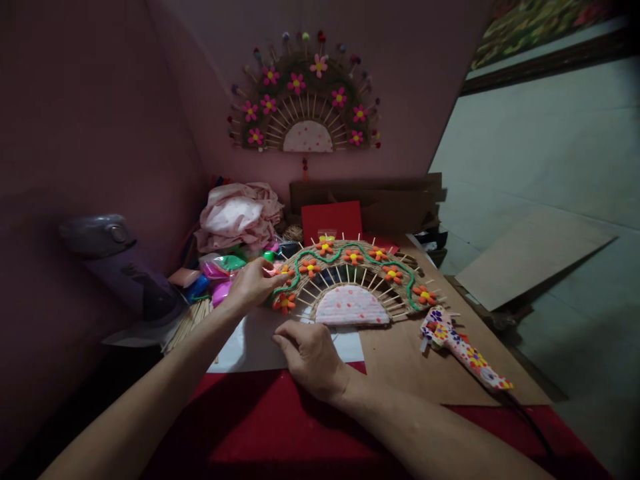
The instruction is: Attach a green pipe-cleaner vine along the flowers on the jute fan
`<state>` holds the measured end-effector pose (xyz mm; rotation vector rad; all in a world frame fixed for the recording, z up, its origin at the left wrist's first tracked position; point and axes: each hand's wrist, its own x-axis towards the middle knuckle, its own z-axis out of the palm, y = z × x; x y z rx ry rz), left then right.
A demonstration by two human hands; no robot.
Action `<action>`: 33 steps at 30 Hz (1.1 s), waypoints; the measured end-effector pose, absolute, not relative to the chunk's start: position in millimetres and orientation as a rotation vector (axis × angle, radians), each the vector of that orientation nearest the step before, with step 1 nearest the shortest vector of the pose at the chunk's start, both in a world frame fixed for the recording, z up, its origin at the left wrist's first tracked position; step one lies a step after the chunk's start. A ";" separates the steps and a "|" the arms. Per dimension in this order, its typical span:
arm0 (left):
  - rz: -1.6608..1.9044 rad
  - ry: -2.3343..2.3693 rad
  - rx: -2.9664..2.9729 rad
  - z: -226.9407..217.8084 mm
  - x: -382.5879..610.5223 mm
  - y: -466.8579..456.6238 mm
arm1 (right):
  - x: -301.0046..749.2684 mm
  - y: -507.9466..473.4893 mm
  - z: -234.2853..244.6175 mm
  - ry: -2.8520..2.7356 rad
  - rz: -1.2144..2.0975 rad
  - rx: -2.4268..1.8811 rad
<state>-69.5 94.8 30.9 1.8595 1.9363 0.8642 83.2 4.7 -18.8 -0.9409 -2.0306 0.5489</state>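
A half-round craft fan (345,260) leans up on the table, made of wound brown twine over thin wooden sticks. Orange clay flowers with yellow centres and a wavy green strand decorate it; pink dotted fabric covers its base. My left hand (251,283) grips its left edge by an orange flower, fingertips partly hidden. Below the fabric base, my right hand (313,357) is closed, thumb against curled fingers; whatever it may hold cannot be made out. A flower-patterned glue gun (465,350) lies to the right, its black cable running toward me.
Brown cardboard (395,373) and a white sheet (235,343) lie over a red tablecloth (280,427). At left are a purple bottle (130,267), wooden sticks (190,325) and bagged clay (223,270). Pink cloth (240,213) is heaped behind. A similar fan (305,97) hangs on the wall.
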 end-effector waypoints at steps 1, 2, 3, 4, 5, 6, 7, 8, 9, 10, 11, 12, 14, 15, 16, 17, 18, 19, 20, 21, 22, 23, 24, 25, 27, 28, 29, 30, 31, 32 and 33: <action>0.827 1.952 1.875 31.5 -69.0 95.7 | 83.2 4.6 -18.7 -2.032 0.547 -0.943; 0.790 1.975 1.893 32.0 -68.1 96.1 | 83.2 4.6 -18.5 -2.034 0.546 -0.946; 0.755 2.005 1.912 32.2 -67.0 96.0 | 83.4 4.6 -18.3 -2.036 0.546 -0.949; 0.726 2.034 1.933 32.3 -65.8 95.6 | 83.5 4.6 -18.0 -2.038 0.545 -0.952; 0.704 2.057 1.954 32.4 -64.5 94.8 | 83.7 4.6 -17.8 -2.042 0.544 -0.954; 0.690 2.073 1.972 32.3 -63.2 93.9 | 83.8 4.6 -17.5 -2.048 0.541 -0.955; 0.682 2.084 1.985 32.1 -62.1 93.0 | 84.0 4.6 -17.3 -2.055 0.537 -0.958; 0.679 2.092 1.989 31.7 -61.2 92.2 | 84.0 4.6 -17.1 -2.061 0.531 -0.961; 0.680 2.097 1.987 31.2 -60.4 91.5 | 84.0 4.6 -17.0 -2.066 0.524 -0.966; 0.683 2.100 1.981 30.6 -59.9 91.1 | 84.0 4.7 -16.9 -2.070 0.517 -0.969; 0.690 2.104 1.975 29.8 -59.6 90.9 | 83.9 4.8 -16.9 -2.070 0.510 -0.970; 0.699 2.109 1.970 29.1 -59.5 90.9 | 83.8 4.8 -17.0 -2.069 0.505 -0.971; 0.731 2.100 1.956 27.8 -60.1 91.5 | 83.8 5.0 -17.1 -2.067 0.502 -0.968; 0.753 2.084 1.940 27.5 -60.7 92.1 | 83.8 5.1 -17.2 -2.068 0.503 -0.967; 0.776 2.054 1.919 27.4 -61.4 92.7 | 83.8 5.1 -17.3 -2.068 0.506 -0.967; 0.799 2.013 1.893 27.4 -62.3 93.4 | 83.9 5.2 -17.3 -2.068 0.509 -0.969; 0.819 1.968 1.863 27.6 -63.2 94.0 | 84.0 5.2 -17.3 -2.068 0.513 -0.969; 0.832 1.927 1.834 27.6 -64.0 94.6 | 84.1 5.1 -17.3 -2.068 0.517 -0.968; 0.842 1.896 1.808 27.3 -64.7 95.2 | 84.2 5.1 -17.3 -2.068 0.519 -0.966; 0.853 1.874 1.791 26.6 -65.4 95.9 | 84.2 5.0 -17.3 -2.071 0.519 -0.964; 0.870 1.862 1.779 25.3 -65.9 96.6 | 84.2 4.9 -17.3 -2.072 0.517 -0.964; 0.888 1.859 1.772 23.5 -66.4 97.4 | 84.2 4.8 -17.3 -2.076 0.514 -0.965; 0.907 1.860 1.768 21.2 -66.8 98.3 | 84.1 4.8 -17.3 -2.079 0.511 -0.967; 0.927 1.862 1.769 18.7 -67.1 99.3 | 84.0 4.7 -17.4 -2.081 0.508 -0.971; 0.958 1.859 1.770 14.0 -67.2 100.9 | 83.9 4.6 -17.3 -2.082 0.503 -0.979; 0.968 1.853 1.767 12.6 -67.0 101.4 | 83.8 4.5 -17.3 -2.083 0.502 -0.981; 0.974 1.844 1.760 12.1 -66.6 101.4 | 83.8 4.5 -17.3 -2.083 0.502 -0.983; 0.975 1.837 1.748 12.8 -66.1 101.0 | 83.8 4.6 -17.2 -2.084 0.502 -0.983; 0.968 1.832 1.730 14.8 -65.5 100.0 | 83.8 4.7 -17.3 -2.084 0.504 -0.982; 0.953 1.822 1.711 17.9 -64.9 98.4 | 83.8 4.8 -17.3 -2.084 0.506 -0.979; 0.929 1.814 1.702 22.0 -64.3 96.3 | 83.9 5.0 -17.5 -2.084 0.508 -0.976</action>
